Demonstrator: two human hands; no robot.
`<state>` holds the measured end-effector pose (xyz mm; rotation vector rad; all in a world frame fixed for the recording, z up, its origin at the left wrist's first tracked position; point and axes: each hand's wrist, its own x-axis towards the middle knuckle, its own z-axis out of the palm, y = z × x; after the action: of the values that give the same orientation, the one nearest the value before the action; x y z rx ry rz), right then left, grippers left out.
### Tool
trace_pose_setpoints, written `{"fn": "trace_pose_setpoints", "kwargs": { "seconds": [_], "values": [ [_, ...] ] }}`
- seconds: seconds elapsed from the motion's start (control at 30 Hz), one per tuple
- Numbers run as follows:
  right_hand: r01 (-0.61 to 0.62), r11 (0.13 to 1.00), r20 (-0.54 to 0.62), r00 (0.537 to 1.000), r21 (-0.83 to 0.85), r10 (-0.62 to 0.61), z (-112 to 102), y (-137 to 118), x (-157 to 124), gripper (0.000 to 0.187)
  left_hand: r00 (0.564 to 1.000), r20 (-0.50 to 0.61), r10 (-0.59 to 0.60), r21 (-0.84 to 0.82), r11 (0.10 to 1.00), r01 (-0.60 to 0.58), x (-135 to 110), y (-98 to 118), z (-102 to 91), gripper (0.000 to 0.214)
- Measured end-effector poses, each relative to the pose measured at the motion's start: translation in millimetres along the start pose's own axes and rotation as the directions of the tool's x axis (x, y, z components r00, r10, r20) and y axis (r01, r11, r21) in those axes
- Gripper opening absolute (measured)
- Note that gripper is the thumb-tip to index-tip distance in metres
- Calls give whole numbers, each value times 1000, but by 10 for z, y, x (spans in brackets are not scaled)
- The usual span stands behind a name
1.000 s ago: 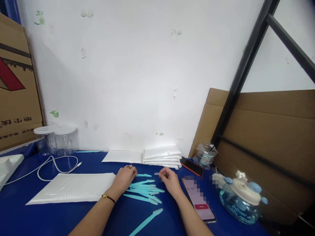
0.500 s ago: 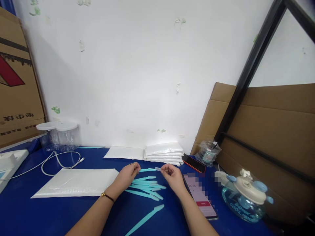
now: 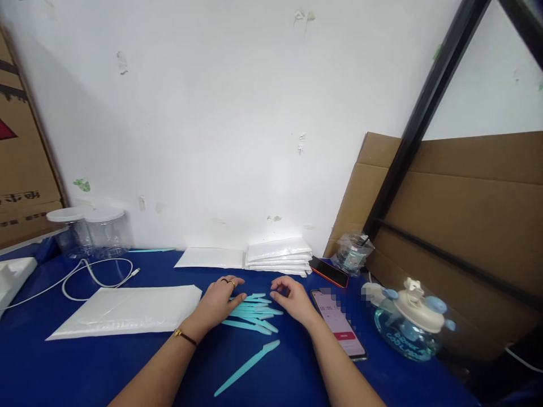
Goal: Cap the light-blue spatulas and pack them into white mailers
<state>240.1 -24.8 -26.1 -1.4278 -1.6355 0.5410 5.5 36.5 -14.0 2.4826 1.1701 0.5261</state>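
Several turquoise eyebrow razors [image 3: 259, 310] lie in a loose fanned pile on the blue table between my hands. My left hand [image 3: 223, 296] hovers over the handle ends at the pile's left, thumb and fingers apart, covering part of the handles. To the right of the blade ends is my right hand [image 3: 292, 298], its fingers curved and parted from the thumb, with nothing visible in them. Nearer to me, a single eyebrow razor [image 3: 246, 368] lies diagonally, apart from the pile.
A white padded mailer [image 3: 123, 311] lies at left; more white mailers [image 3: 278, 257] are stacked by the wall. On the right are a phone with a timer [image 3: 337, 325], another phone [image 3: 330, 272] and a water bottle [image 3: 409, 325]. Clear jars [image 3: 108, 234] and a white cable [image 3: 95, 280] are at left.
Both hands have let go of the eyebrow razor they held between them, and it now lies with the pile. My left fingers have spread. The view has shifted slightly.
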Motion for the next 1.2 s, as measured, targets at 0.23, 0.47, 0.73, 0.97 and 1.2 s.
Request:
{"fn": "trace_pose_setpoints", "kwargs": {
  "seconds": [0.23, 0.47, 0.73, 0.97, 1.2],
  "values": [
    [206, 955, 558, 828, -213, -54, -65, -222, -194, 125, 935, 352, 41, 48, 997, -62, -307, 171, 49, 113],
    [329, 866, 476, 871, -377, -123, 187, -294, -435, 64, 981, 163, 108, 109, 986, -127, -431, 381, 161, 38],
    [507, 527, 497, 850, -682, -174, 339, -444, -507, 25, 984, 175, 38, 383, 918, -104, -437, 653, 251, 32],
    [530, 487, 546, 828, -694, -124, 319, -468, -456, 27, 982, 168, 87, 306, 942, -136, -468, 538, 330, 33],
    [555, 442, 589, 805, -705, -70, 121, -868, -336, 32, 983, 131, 127, 131, 981, -144, -516, 527, 304, 29]
  ]
}}
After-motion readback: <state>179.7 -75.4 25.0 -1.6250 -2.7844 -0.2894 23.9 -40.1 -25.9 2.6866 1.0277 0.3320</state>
